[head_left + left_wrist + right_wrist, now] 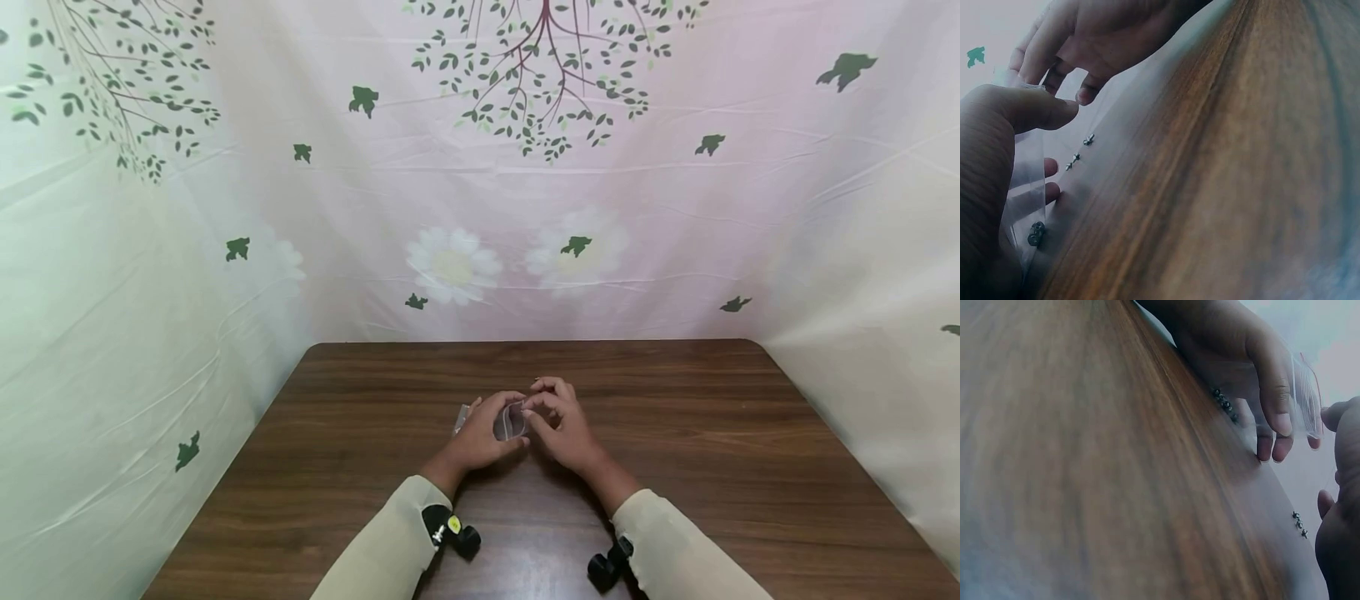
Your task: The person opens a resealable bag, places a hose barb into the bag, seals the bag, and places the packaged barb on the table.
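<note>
A clear zip bag (512, 423) is held by my left hand (480, 437), thumb on the near side and fingers on the far side. Small dark metal pieces, like screws or beads, are gathered at the bag's closed end (1224, 405). My right hand (568, 429) pinches the edge of the bag's mouth between thumb and forefinger, with its other fingers bent away. In the right wrist view its thumb (1335, 417) meets the ridged zip strip (1307, 406). The mouth looks spread apart in the head view.
Several more small metal pieces (1089, 139) lie in a line on the brown wooden table (712, 467), beyond the hands. Printed cloth (510, 200) with leaves and flowers hangs around the table's back and sides. Black wrist cameras (467, 542) sit at both sleeves.
</note>
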`<state>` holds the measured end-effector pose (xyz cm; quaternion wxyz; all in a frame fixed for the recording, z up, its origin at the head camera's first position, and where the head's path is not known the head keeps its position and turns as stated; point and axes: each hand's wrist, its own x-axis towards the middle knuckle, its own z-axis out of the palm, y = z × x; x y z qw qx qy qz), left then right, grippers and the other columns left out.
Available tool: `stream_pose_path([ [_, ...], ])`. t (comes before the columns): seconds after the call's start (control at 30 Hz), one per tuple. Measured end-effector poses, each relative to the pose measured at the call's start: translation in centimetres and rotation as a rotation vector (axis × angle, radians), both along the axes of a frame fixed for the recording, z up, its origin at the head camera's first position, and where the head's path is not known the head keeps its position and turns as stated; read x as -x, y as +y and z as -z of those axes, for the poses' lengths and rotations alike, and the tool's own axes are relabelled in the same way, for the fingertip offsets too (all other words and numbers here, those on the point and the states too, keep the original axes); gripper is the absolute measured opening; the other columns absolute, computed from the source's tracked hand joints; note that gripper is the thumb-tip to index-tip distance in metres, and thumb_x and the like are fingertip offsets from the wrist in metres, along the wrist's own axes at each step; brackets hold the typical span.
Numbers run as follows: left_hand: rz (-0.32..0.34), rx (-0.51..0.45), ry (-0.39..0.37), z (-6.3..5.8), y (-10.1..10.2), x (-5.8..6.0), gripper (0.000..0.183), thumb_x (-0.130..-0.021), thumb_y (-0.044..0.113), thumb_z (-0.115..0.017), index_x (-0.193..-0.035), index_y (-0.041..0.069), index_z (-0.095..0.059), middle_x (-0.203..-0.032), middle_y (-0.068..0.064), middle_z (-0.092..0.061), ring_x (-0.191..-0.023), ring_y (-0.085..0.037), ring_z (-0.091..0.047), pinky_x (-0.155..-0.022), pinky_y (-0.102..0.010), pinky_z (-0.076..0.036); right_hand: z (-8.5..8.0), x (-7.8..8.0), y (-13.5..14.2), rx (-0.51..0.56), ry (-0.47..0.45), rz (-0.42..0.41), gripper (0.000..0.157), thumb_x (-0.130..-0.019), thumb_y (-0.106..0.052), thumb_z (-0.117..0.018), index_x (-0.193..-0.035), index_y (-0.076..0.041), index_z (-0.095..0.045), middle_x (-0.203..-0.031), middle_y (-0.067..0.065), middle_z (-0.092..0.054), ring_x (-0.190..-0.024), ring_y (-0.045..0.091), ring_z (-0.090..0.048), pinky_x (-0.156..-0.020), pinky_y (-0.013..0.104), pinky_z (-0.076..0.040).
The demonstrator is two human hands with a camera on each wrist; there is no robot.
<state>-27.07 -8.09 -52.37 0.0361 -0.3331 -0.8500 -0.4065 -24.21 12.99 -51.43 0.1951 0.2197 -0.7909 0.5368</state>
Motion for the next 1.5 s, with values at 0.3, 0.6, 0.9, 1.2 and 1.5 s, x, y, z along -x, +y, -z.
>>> stream_pose_path([
  [0.3,-0.003,-0.011,0.021,0.8,0.0,0.3,0.069,-0.095,0.049,-0.079,-0.152,0.018,-0.056,-0.148,-0.006,-0.068,-0.139,-0.027,-0.064,-0.12,-0.083,-0.024,0.2,0.0,-0.3,0.034,0.005,0.023,0.008,-0.099,-0.004,-0.078,-0.1,-0.011,-0.08,-0.136,0.019,-0.062,-0.126,0.028,-0.048,-0.083,0.038,-0.046],
  [0.6,-0.013,-0.02,-0.002,0.1,0.0,0.0,0.067,-0.092,0.038,-0.081,-0.15,0.016,-0.057,-0.145,-0.007,-0.069,-0.134,-0.026,-0.065,-0.122,-0.08,-0.023,0.3,0.6,-0.2,0.019,0.009,0.195,0.005,-0.1,-0.003,-0.075,-0.099,0.001,-0.077,-0.13,0.027,-0.062,-0.119,0.028,-0.053,-0.082,0.031,-0.046],
  [0.9,0.0,-0.016,0.035,0.4,-0.1,0.2,0.067,-0.093,0.04,-0.081,-0.152,0.019,-0.056,-0.148,-0.006,-0.067,-0.138,-0.024,-0.064,-0.122,-0.079,-0.024,0.7,1.6,0.5,-0.038,-0.135,0.32,0.007,-0.097,0.004,-0.073,-0.104,0.004,-0.074,-0.127,0.023,-0.06,-0.13,0.044,-0.052,-0.107,0.053,-0.042],
  [1.2,-0.004,0.019,-0.01,-0.6,-0.1,-0.3,0.068,-0.094,0.036,-0.081,-0.153,0.015,-0.055,-0.15,-0.009,-0.065,-0.138,-0.027,-0.063,-0.125,-0.078,-0.022,0.6,2.1,1.1,-0.119,-0.236,0.349,0.016,-0.097,0.0,-0.075,-0.112,0.003,-0.073,-0.133,0.025,-0.055,-0.134,0.046,-0.051,-0.117,0.063,-0.041],
  [1.5,-0.017,0.002,-0.037,-0.1,0.0,0.1,0.068,-0.093,0.034,-0.083,-0.153,0.018,-0.056,-0.151,-0.007,-0.065,-0.137,-0.028,-0.063,-0.126,-0.078,-0.02,0.4,2.2,1.4,-0.251,-0.337,0.315,0.029,-0.102,-0.006,-0.072,-0.129,0.004,-0.071,-0.143,0.027,-0.048,-0.142,0.048,-0.043,-0.121,0.065,-0.039],
])
